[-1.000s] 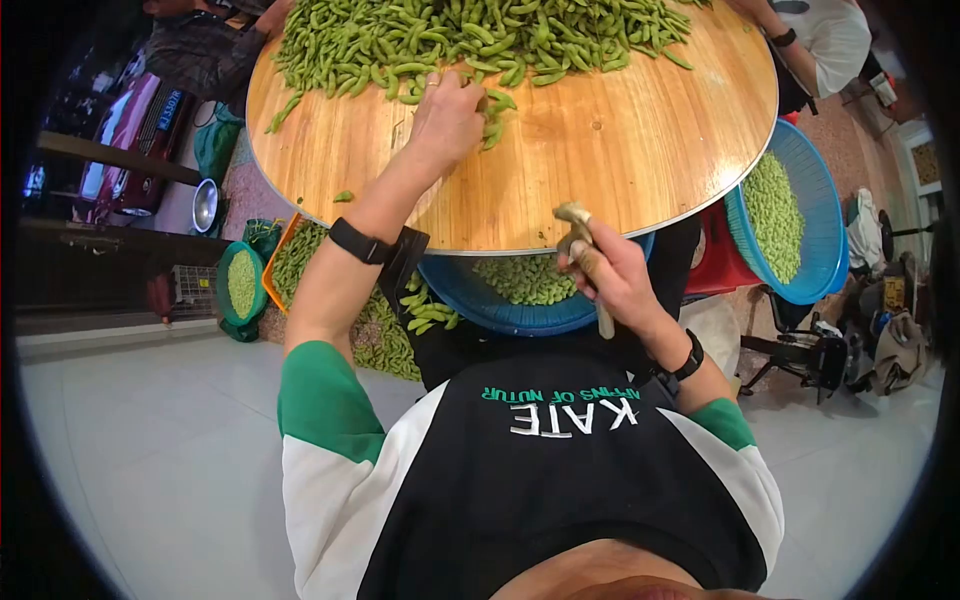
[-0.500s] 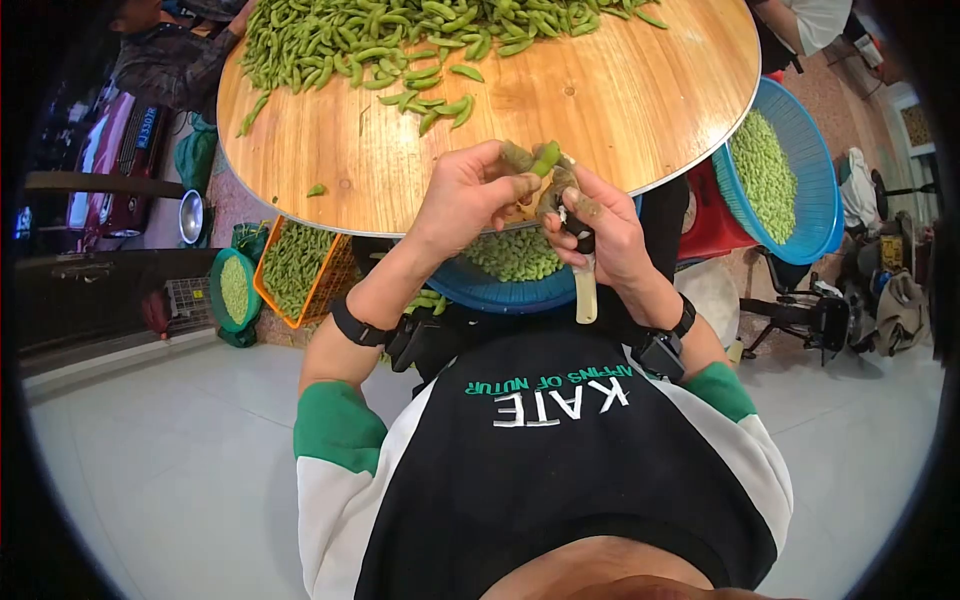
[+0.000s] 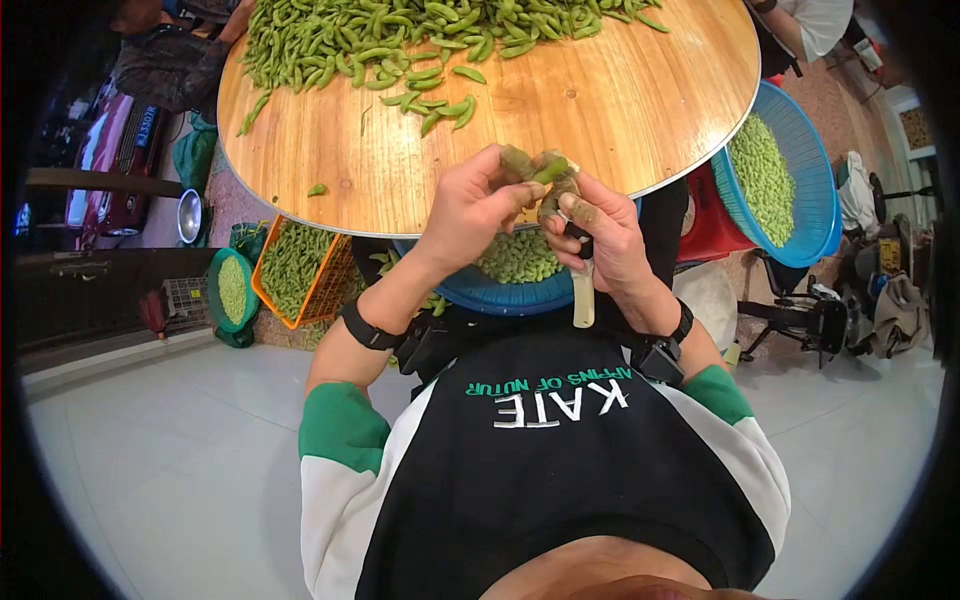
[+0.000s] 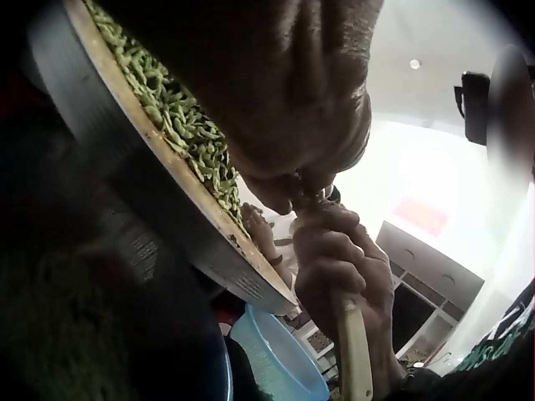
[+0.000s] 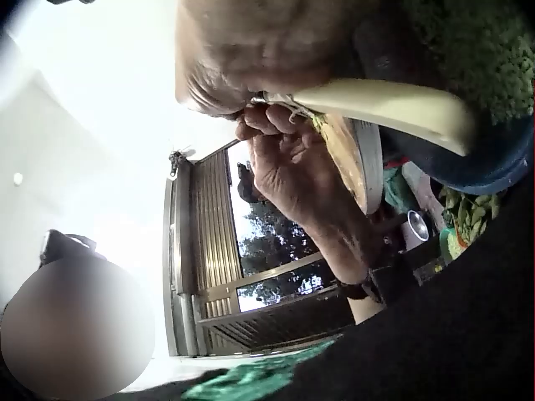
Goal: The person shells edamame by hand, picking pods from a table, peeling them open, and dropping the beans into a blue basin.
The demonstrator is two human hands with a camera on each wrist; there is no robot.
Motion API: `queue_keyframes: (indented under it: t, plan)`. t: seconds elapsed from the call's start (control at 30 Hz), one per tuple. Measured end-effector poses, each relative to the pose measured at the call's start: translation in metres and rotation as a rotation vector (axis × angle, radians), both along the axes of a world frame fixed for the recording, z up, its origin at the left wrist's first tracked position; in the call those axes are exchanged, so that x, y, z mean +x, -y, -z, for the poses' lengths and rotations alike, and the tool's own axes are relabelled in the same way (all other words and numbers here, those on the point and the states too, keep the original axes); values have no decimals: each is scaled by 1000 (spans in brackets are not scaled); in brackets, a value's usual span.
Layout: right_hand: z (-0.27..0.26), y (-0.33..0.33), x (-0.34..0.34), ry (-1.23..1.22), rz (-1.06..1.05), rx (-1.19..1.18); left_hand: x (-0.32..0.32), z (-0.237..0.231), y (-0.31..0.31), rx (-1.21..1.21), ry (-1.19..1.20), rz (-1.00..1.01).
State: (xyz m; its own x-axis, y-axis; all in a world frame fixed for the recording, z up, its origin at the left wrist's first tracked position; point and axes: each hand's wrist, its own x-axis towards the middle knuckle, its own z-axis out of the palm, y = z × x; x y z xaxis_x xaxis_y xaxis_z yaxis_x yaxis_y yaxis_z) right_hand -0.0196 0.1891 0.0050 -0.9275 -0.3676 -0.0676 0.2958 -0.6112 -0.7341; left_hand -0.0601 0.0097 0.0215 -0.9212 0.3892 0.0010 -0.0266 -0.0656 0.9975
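A person in a black, white and green sweatshirt (image 3: 560,480) lettered "KATE" works with both hands at the near edge of a round wooden table (image 3: 640,120). The right hand (image 3: 607,240) wraps its fingers around a pale-handled tool (image 3: 584,300), handle pointing down; the tool's far end is hidden among the fingers. Just beside it, the left hand (image 3: 465,210) pinches a green pod (image 3: 550,173) between thumb and fingers, and the pod sits between the two hands at fingertip height. From the wrists, the fingertips appear close together, though whether they touch is hard to tell.

Below the hands, partly under the tabletop, a blue basin (image 3: 490,299) holds green beans (image 3: 520,258). On the table, a few loose pods (image 3: 440,105) lie in front of a broad heap of pods (image 3: 400,40) that runs out of the frame.

To the person's left stand an orange crate (image 3: 330,275) full of pods and, beyond it, a green basket (image 3: 215,295) of beans; to the right, a blue basket (image 3: 799,140) of beans. Farther off, a dark-patterned sleeve (image 3: 165,70) and a white sleeve (image 3: 822,30) show at opposite sides of the table, with a parked car (image 3: 112,175) at far left.
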Motion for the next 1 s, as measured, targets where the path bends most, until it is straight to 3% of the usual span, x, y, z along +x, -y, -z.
queue_keyframes:
  t: [0.23, 0.37, 0.47, 0.53, 0.57, 0.63, 0.67, 0.77, 0.8, 0.87, 0.9, 0.97, 1.0]
  plan:
    - [4, -9, -2, 170, -178, -300, -7, 10, 9, 481, 526, 215]
    - [13, -8, -2, 212, -263, -474, -8, 21, 11, 563, 591, 242]
    - [9, -8, -2, 283, -236, -469, -2, 14, 9, 497, 587, 250]
    - [8, -7, 0, 306, -216, -443, 4, 10, 4, -229, -271, 30]
    - [8, -7, 0, 335, -195, -416, 4, 7, 5, -229, -274, 28]
    - [14, -7, 0, 355, -208, -435, 7, -2, 7, -634, -896, -48]
    - [16, -7, 0, 369, -219, -452, 7, -5, 5, -677, -1008, -70]
    - [15, -5, 2, 378, -236, -491, 11, 2, 4, -677, -1032, -122]
    - [14, -5, 2, 375, -236, -490, 11, 3, 4, -676, -1036, -123]
    - [10, -4, 5, 329, -217, -429, 12, 2, 6, -508, -748, -134]
    - [10, -4, 4, 323, -220, -428, 13, 0, 4, -509, -755, -137]
    - [12, -3, 3, 310, -180, -373, 18, -3, 0, -148, -130, -113]
    - [9, -3, 4, 309, -181, -372, 19, -3, 1, -147, -130, -114]
